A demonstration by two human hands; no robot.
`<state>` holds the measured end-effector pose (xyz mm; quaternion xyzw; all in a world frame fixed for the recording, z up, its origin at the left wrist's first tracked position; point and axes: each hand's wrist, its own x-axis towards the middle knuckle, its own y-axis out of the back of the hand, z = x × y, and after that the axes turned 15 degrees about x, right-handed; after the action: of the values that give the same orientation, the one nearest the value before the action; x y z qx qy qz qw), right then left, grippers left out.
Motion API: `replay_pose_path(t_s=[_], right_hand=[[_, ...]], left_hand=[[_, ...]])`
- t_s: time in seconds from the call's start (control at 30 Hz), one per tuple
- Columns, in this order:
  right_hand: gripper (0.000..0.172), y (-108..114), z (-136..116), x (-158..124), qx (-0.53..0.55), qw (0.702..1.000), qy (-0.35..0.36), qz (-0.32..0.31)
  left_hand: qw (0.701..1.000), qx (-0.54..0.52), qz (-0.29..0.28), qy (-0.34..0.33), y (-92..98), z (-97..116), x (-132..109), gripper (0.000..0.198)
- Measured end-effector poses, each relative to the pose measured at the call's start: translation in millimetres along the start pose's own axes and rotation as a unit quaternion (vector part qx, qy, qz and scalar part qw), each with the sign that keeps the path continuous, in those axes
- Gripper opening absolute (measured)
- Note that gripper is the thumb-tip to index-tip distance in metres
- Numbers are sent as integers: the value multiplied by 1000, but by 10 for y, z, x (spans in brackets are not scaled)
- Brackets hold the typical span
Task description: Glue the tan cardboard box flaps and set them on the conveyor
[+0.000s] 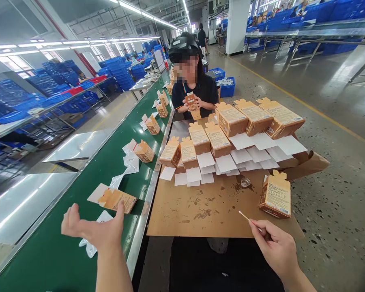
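Note:
Over the green conveyor belt, my left hand (94, 229) has its thumb and fingers spread, with nothing held. Just beyond it lies an orange-brown box (123, 200) with open flaps, and a white plastic packet (104, 217) is partly hidden behind the hand. My right hand (273, 243) pinches a thin cotton swab (244, 215) near the cardboard's front right edge. Close to that hand, a box (275, 194) stands on the brown cardboard (182, 219). A small clear dish (245, 182) sits on the cardboard among wet spots.
Several boxes (217, 140) with white flaps are stacked at the table's far side. Across from me a person (211, 91) holds a box. More boxes (144, 152) and packets stand along the belt (63, 243), beside its metal rail (153, 186).

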<state>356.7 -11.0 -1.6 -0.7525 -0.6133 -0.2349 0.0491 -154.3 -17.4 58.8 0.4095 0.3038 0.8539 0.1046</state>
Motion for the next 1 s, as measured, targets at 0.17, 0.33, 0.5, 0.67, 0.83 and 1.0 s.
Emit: replay_pose_path(t_s=[0.17,0.33,0.5,0.67,0.83,1.0], right_hand=[[34,26,43,107,-26,999,11,-33],[43,-24,151,557,-116,990,44,-74],[28,24,205,1085,-273,954,-22,-125],[23,-76,135,1425,-382,892,-118,-210],[21,19,162,1465,-374,896,-98,-220],[23,-54,125,954,-220,962,0,-163]], left_hand=[[984,-116,-123,-54,-486,962,470,46],[897,-50,-439,29,-1263,1824,710,40],[907,-50,-415,50,-1147,1582,592,41],[866,-301,-367,158,-643,885,24,84],[772,-370,-455,247,-323,656,-895,96],[765,-313,-506,246,-288,850,-1237,89]])
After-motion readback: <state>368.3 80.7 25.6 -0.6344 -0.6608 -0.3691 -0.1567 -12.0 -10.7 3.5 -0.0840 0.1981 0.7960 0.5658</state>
